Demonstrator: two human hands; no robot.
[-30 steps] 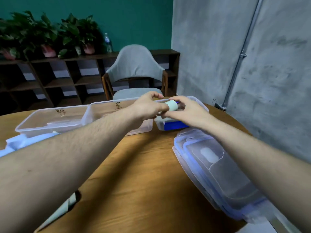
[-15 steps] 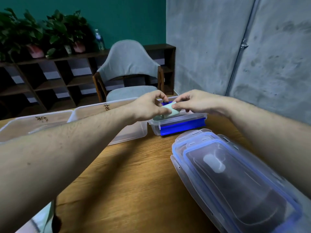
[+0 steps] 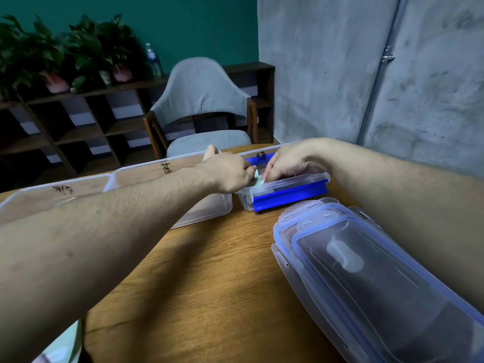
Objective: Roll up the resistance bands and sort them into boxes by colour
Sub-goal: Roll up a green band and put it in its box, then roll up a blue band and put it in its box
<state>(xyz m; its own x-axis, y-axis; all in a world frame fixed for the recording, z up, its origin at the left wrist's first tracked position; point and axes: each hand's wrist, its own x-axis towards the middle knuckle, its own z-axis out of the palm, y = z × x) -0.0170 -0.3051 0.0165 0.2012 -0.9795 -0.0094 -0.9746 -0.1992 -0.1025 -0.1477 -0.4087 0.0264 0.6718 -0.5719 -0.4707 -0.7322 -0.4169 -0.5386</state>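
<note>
A pale green rolled band [image 3: 258, 178] shows as a small sliver between my two hands, down inside the right-hand clear box [image 3: 288, 191] with the blue clip. My left hand [image 3: 230, 171] grips the roll from the left. From the right, my right hand [image 3: 290, 162] pinches it with its fingertips pointing down into the box. Most of the roll is hidden by my fingers. Two more clear boxes stand in a row to the left: the middle box [image 3: 207, 210] and the left box [image 3: 39, 197], each with black handwriting on it.
A stack of clear lids with blue seals [image 3: 366, 271] lies on the wooden table [image 3: 209, 284] at the right front. A grey chair [image 3: 201, 100] stands behind the boxes. A pale cloth-like thing [image 3: 65, 347] shows at the bottom left edge.
Both hands have carried the pale green roll from above the box rim down into the right-hand box. The camera has tilted and moved closer.
</note>
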